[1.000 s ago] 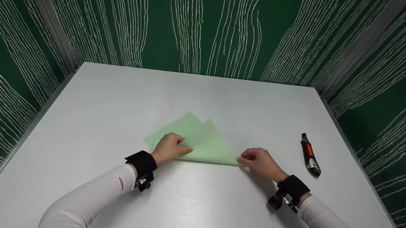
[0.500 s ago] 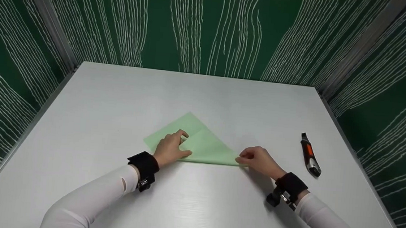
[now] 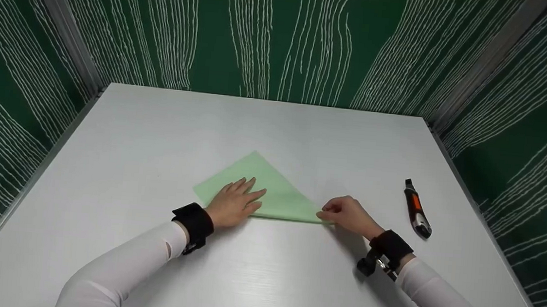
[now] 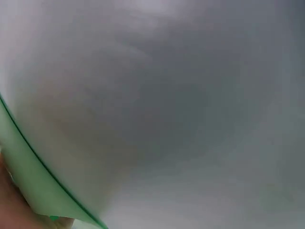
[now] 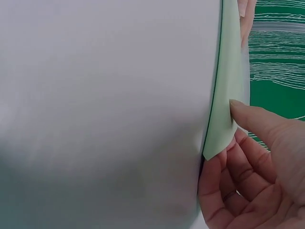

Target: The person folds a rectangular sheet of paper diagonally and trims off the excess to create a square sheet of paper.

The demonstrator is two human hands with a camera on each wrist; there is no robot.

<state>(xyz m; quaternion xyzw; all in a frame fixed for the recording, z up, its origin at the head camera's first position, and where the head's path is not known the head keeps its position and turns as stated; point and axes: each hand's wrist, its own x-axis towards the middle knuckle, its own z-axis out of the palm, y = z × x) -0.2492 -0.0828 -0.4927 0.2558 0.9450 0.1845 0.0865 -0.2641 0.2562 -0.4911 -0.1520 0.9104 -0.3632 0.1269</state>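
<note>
A sheet of light green paper point(image 3: 271, 187), folded into a triangle, lies on the white table, its folded edge towards me. My left hand point(image 3: 233, 204) rests on the paper's left part with fingers spread, hiding some of the folded edge. At the right corner my right hand point(image 3: 351, 216) pinches the paper. The right wrist view has the thumb of that hand point(image 5: 267, 167) on top of the green paper point(image 5: 224, 95) and its fingers curled at the corner. In the left wrist view, only a strip of the paper point(image 4: 38, 176) and a bit of the left hand point(image 4: 14, 205) appear.
To the right of my right hand lies a black and orange utility knife point(image 3: 417, 208) on the white table point(image 3: 266, 123). Green walls with white wavy lines point(image 3: 214, 32) stand behind the table and at both sides.
The upper layer's tip, seen apart from the lower one a second ago, now lines up with it. My left hand has flattened and spread its fingers; the right stays at the corner.
</note>
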